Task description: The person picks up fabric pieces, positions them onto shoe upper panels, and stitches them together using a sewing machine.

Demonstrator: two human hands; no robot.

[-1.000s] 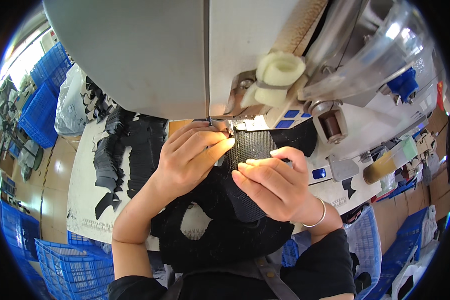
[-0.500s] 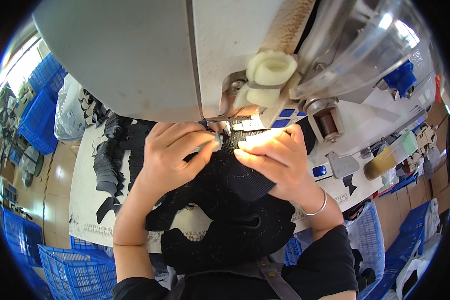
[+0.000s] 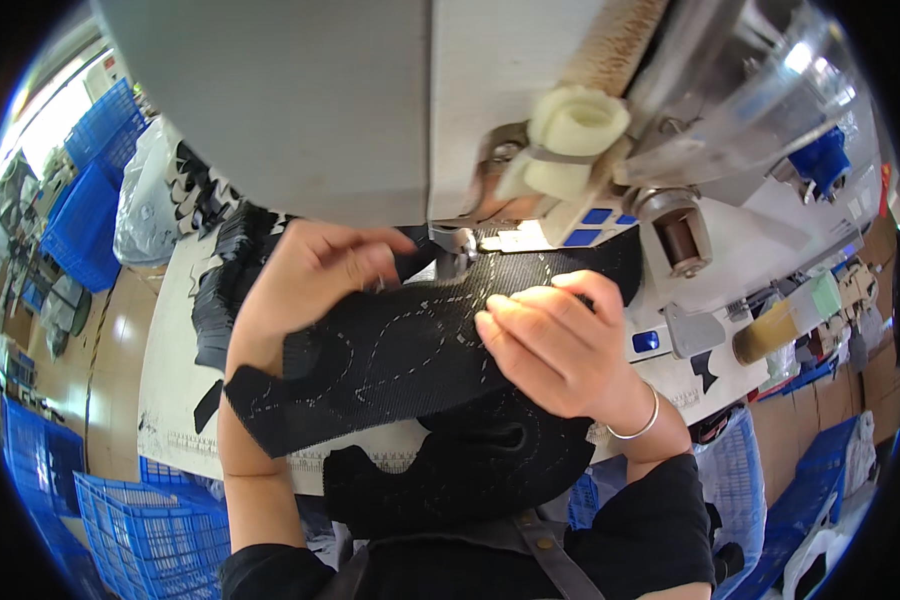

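Across the sewing machine [image 3: 455, 250] bed lies a black ribbed fabric piece [image 3: 390, 345] with dashed white lines on it. One end of it passes under the machine's lit needle area, and the other lies over my left forearm. My right hand [image 3: 560, 345] is closed at the fabric's right part, fingertips together on its surface just in front of the needle area. Left of the needle, my left hand [image 3: 330, 270] hovers by the fabric's upper edge, its fingers bent and smeared by motion. Another black fabric part [image 3: 470, 465] with a curved cut-out hangs over the table's front edge.
Stacked dark cut pieces [image 3: 225, 290] lie at the table's left. A thread spool [image 3: 682, 245] and a clear plastic cover [image 3: 750, 110] sit right of the machine head. Blue crates [image 3: 150, 535] stand on the floor on both sides. A ruler strip runs along the table's front.
My left hand has moved left, away from the needle, its pinch loosened. The fabric that was bunched under my right hand now lies spread out to the left, its dashed lines showing.
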